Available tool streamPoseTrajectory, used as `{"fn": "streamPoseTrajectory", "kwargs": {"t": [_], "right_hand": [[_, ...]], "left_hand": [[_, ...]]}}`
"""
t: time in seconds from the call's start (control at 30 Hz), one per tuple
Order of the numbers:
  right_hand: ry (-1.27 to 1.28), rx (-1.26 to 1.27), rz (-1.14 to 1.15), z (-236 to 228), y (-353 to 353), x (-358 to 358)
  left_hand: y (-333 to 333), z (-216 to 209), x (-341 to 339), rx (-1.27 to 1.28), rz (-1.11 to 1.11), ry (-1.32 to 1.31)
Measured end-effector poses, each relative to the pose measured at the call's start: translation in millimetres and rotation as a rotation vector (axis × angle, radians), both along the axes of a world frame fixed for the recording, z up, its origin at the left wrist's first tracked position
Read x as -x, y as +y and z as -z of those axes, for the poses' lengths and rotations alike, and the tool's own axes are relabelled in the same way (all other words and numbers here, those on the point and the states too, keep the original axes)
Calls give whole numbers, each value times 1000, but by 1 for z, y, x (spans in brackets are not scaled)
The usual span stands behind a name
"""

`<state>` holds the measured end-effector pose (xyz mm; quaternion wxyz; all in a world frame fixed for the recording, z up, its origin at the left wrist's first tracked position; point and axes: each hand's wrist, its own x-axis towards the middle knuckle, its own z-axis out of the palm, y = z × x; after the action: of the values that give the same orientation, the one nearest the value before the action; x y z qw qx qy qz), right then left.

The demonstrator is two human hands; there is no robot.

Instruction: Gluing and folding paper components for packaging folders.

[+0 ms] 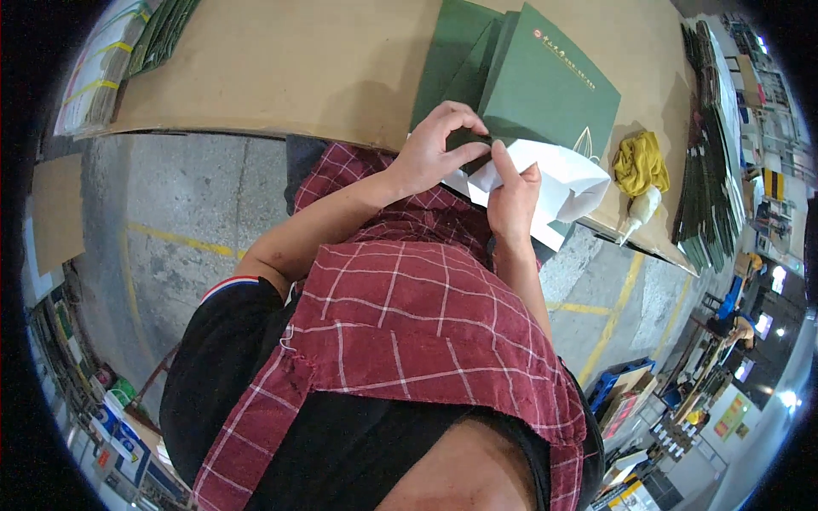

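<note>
A dark green paper bag (550,89) with gold print lies on the table in front of me, its white inner side showing along the near end. White paper flaps (567,183) stand folded out at that end, toward my body. My left hand (436,152) is closed at the bag's near edge, thumb and fingers pinching a dark green part of it. Close beside it, my right hand (515,194) grips the white paper with the thumb on top; its other fingers are partly hidden. Another green sheet or bag (452,64) lies beneath, to the left.
The brown table (281,64) ends just before my apron. Right of the bag lie a yellow cloth (641,162) and a white squeeze bottle (643,207) near the edge. Stacked green bags (711,157) line the right side; strapped bundles (102,72) stand far left.
</note>
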<state>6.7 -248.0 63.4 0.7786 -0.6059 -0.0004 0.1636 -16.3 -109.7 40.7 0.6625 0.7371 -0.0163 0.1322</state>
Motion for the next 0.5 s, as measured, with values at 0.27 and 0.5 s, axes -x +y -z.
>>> {"fn": "streamPoseTrajectory", "kwargs": {"t": [0.27, 0.5], "right_hand": [[-172, -82, 206, -19, -5, 21], [-113, -147, 172, -39, -5, 29]], "left_hand": [[-8, -18, 3, -117, 85, -225], [-17, -27, 15, -96, 10, -266]]}}
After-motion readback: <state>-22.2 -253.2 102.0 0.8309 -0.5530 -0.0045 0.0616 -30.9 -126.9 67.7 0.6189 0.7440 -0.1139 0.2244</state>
